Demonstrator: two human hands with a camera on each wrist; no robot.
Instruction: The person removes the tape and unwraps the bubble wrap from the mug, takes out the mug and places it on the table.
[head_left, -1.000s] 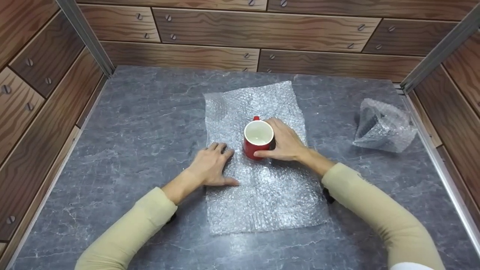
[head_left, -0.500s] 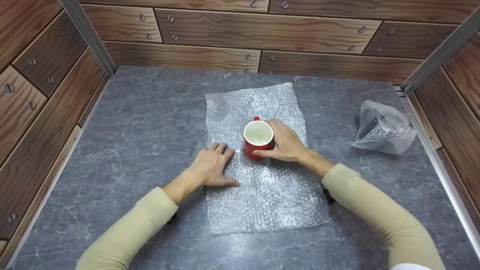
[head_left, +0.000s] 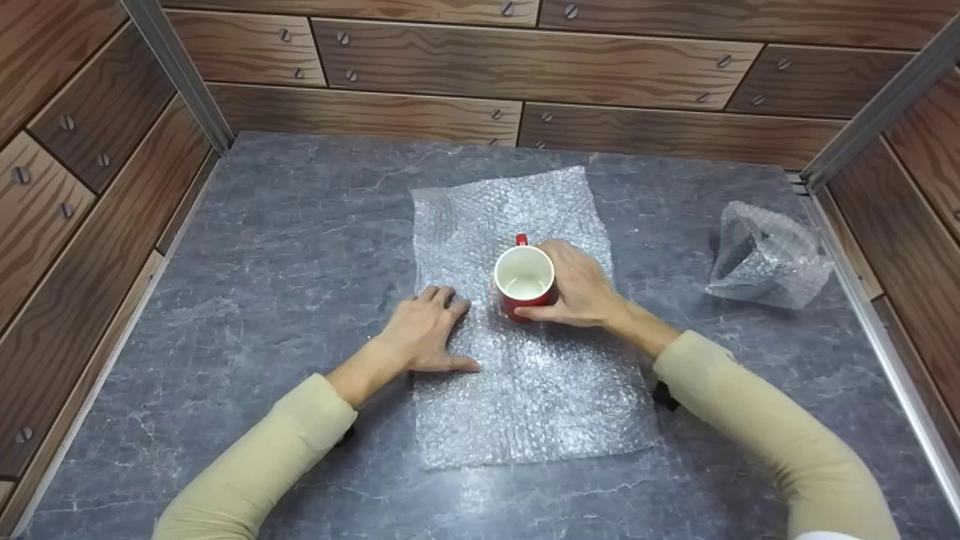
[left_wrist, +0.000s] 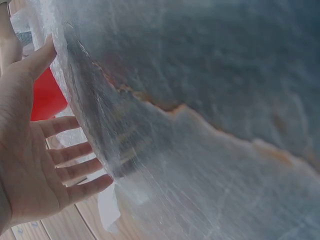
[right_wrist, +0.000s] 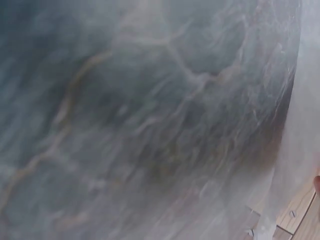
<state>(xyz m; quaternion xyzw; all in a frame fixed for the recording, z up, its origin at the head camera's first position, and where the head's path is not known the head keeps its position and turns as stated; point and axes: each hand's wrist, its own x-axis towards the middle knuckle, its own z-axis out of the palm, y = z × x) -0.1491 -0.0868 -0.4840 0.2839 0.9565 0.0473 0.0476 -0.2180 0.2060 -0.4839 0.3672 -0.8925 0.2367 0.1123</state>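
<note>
A red mug (head_left: 512,306) with a white inside stands over the middle of a sheet of bubble wrap (head_left: 540,405), its handle pointing to the far side. My right hand (head_left: 581,289) grips the mug from the right, thumb across its near side. On the sheet's left edge my left hand (head_left: 424,330) rests flat, fingers spread, the thumb apart. In the left wrist view the left hand (left_wrist: 35,145) shows straight fingers along the wrap, with the red mug (left_wrist: 47,97) behind. Only a fingertip of the right hand shows in the right wrist view.
A crumpled bubble wrap bundle (head_left: 772,259) lies at the right, near the metal rail (head_left: 885,330) along the table's edge. Wood-patterned walls (head_left: 420,60) enclose the dark marbled table (head_left: 300,225) at the back and sides.
The right hand and the mug have shifted slightly to the right and a little nearer. My left hand stays in place on the sheet.
</note>
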